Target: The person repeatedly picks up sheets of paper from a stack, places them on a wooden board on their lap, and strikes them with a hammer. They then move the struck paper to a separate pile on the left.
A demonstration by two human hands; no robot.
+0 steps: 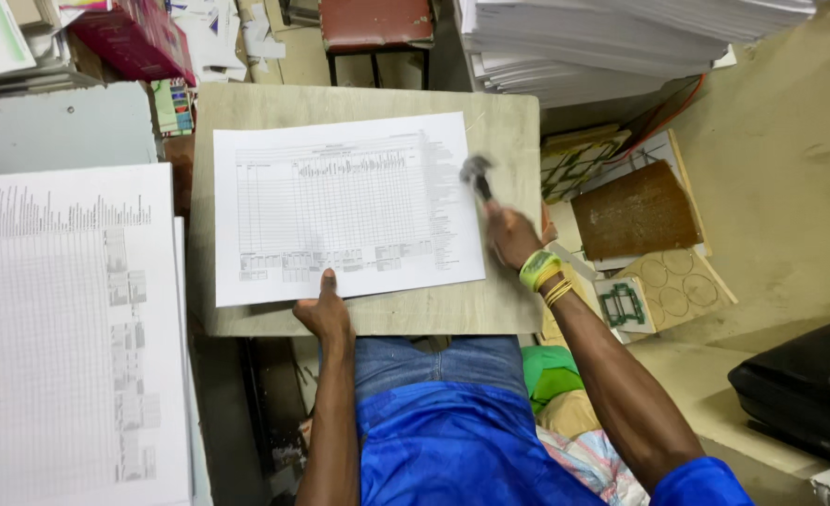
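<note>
**Hammer raised over printed sheets on small board**

Left hand (323, 309) pressing flat at the 6 o'clock edge of the stack of printed sheets (344, 206), thumb laid on the paper, fingers tucked under the edge. Right hand (511, 234) clamped round the handle of a hammer (477, 174), head blurred, poised over the stack's 3 o'clock edge. Sheets lying squarely on a small wooden board (504, 117) across the lap.

Best done, by the look of it, with the holding thumb kept well away from the striking spot, short square blows, edges kept aligned.

Round about: a tall pile of printed forms (63, 328) at 9 o'clock, white paper reams (602, 42) at 1 o'clock, a brown board and a card with cut circles (672, 286) at 3 o'clock, close by the swinging elbow. A red stool (375, 23) at 12 o'clock, a black case (804, 389) at 4 o'clock.
</note>
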